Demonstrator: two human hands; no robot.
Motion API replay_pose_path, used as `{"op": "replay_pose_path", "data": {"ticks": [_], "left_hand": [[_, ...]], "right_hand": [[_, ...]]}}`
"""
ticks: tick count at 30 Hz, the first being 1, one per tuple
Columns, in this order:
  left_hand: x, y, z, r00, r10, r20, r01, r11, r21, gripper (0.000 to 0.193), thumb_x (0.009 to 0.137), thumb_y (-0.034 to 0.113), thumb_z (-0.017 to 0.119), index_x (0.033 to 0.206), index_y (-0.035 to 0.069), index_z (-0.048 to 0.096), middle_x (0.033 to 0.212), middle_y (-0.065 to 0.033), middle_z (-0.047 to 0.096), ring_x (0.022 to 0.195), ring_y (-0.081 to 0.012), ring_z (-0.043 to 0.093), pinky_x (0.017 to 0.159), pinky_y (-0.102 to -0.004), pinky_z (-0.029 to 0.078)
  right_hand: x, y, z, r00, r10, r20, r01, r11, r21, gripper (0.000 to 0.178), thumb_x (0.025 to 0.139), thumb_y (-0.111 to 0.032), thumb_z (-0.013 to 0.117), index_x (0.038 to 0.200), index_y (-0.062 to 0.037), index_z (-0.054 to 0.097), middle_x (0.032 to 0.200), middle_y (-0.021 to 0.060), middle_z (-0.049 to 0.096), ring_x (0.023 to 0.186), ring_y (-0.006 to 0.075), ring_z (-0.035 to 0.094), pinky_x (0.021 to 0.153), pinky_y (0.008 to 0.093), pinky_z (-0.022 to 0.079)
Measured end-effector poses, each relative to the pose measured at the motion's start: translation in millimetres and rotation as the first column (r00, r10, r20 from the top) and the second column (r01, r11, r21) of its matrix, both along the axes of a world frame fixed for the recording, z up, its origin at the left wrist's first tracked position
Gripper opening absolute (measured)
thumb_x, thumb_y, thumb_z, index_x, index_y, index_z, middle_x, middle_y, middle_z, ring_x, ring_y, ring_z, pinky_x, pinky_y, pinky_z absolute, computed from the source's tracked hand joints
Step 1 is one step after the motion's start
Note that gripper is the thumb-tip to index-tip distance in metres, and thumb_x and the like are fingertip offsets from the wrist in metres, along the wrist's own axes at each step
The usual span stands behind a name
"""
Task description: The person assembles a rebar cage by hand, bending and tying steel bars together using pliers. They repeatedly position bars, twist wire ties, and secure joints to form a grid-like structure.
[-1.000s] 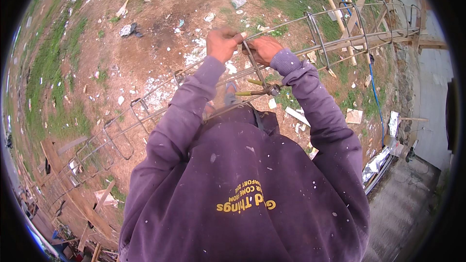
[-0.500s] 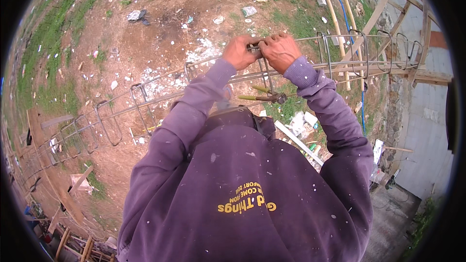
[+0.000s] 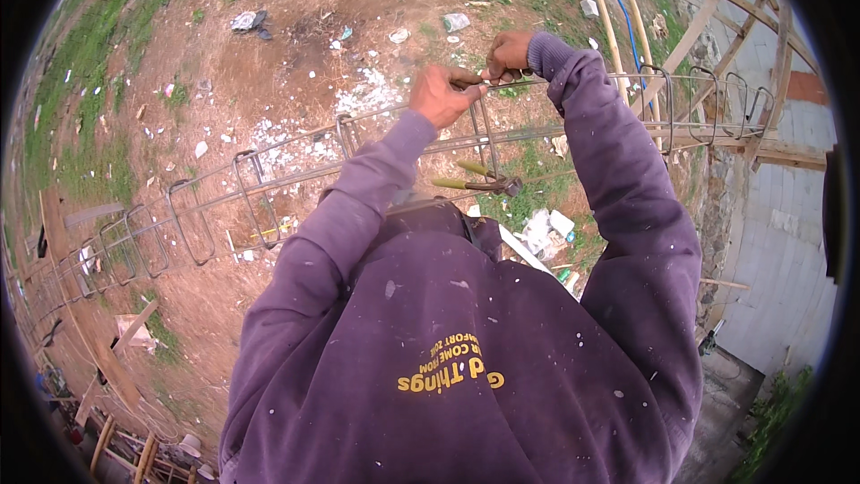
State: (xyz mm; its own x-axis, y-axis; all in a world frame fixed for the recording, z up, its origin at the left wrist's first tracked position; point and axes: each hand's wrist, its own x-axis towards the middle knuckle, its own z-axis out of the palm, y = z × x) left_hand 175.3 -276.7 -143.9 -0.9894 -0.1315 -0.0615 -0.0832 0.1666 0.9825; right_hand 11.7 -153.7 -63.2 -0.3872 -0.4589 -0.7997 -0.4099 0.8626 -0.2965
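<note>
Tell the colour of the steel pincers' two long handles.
The long handles are dull yellow, best seen in the head view.

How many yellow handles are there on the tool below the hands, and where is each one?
2. Both are on the pliers: the upper handle and the lower handle point left. Neither looks hidden.

"What's worn up top?"
"A faded purple sweatshirt dotted with pale spots, upside-down yellow lettering at six o'clock."
"And the sleeves?"
"Long, purple, creased; the right one ends in a ribbed cuff at one o'clock."
</note>
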Motion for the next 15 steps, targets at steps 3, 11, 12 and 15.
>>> {"op": "replay_pose_path", "data": {"ticks": [3, 11, 12, 15], "left_hand": [[0, -4, -5, 0.997, -0.007, 0.083, 0.006, 1.000, 0.008, 0.037, 0.081, 0.030, 0.078, 0.103, 0.000, 0.077, 0.091, -0.0163, 0.077, 0.083, -0.0228, 0.074, 0.077, -0.0336, 0.058], [-6, -7, -2, 1.000, 0.003, 0.029, -0.003, 1.000, -0.014, 0.036, 0.081, 0.027, 0.077, 0.102, -0.003, 0.076, 0.091, -0.0168, 0.076, 0.084, -0.0228, 0.074, 0.076, -0.0333, 0.059], [-6, -7, -3, 0.999, 0.002, 0.041, -0.002, 1.000, -0.006, 0.036, 0.082, 0.027, 0.077, 0.102, -0.003, 0.076, 0.092, -0.0167, 0.076, 0.085, -0.0227, 0.074, 0.076, -0.0332, 0.059], [-5, -8, -3, 0.995, 0.000, 0.095, -0.002, 1.000, 0.026, 0.034, 0.079, 0.029, 0.076, 0.099, 0.002, 0.077, 0.094, -0.0154, 0.077, 0.083, -0.0234, 0.074, 0.078, -0.0344, 0.058]], "right_hand": [[24, 4, 11, 0.921, 0.254, -0.295, -0.319, 0.927, -0.199, 0.026, 0.078, -0.020, 0.071, 0.100, -0.0047, 0.075, 0.084, 0.0119, 0.072, 0.079, 0.0283, 0.068, 0.072, 0.0390, 0.054], [35, 34, 24, 0.471, 0.511, -0.719, -0.826, 0.542, -0.156, 0.026, 0.082, -0.016, 0.072, 0.106, -0.0074, 0.068, 0.098, 0.0077, 0.065, 0.098, 0.0288, 0.064, 0.084, 0.0430, 0.055], [35, 35, 20, 0.449, 0.503, -0.738, -0.842, 0.515, -0.161, 0.025, 0.082, -0.017, 0.072, 0.104, -0.0074, 0.067, 0.096, 0.0077, 0.064, 0.097, 0.0285, 0.064, 0.083, 0.0427, 0.054], [35, 36, 13, 0.398, 0.483, -0.780, -0.876, 0.452, -0.167, 0.023, 0.082, -0.020, 0.071, 0.100, -0.0073, 0.065, 0.092, 0.0076, 0.062, 0.095, 0.0276, 0.063, 0.082, 0.0416, 0.054]]}}
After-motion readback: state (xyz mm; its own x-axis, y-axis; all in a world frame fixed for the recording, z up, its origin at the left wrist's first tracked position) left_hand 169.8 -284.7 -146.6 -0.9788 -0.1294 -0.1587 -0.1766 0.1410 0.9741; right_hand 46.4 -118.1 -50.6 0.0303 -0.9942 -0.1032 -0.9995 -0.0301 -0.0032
